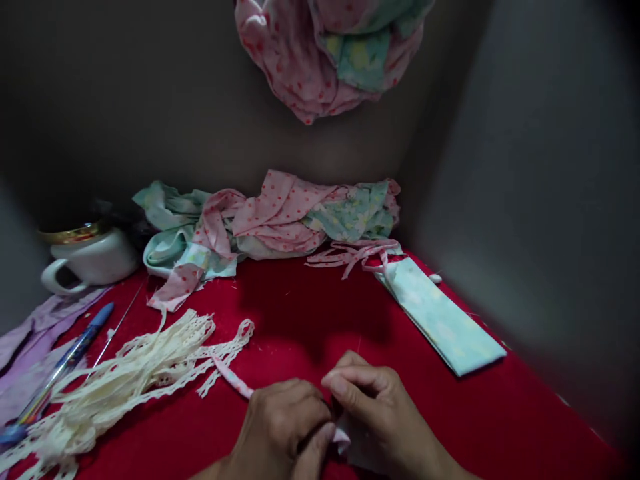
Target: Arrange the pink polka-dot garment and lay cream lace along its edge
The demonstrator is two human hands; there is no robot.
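Left hand (283,427) and right hand (373,407) pinched shut on pink strip (235,379); could slip, snagging lace (125,380) just left.

Red cloth bench (500,413): cream lace bundle (120,380), blue pen (65,363), white gold-rimmed mug (90,260), probably folded pale-green fabric strip (440,317).

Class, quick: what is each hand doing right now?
Left hand: closed, pinching the pink fabric strip.
Right hand: closed, pinching the same strip.
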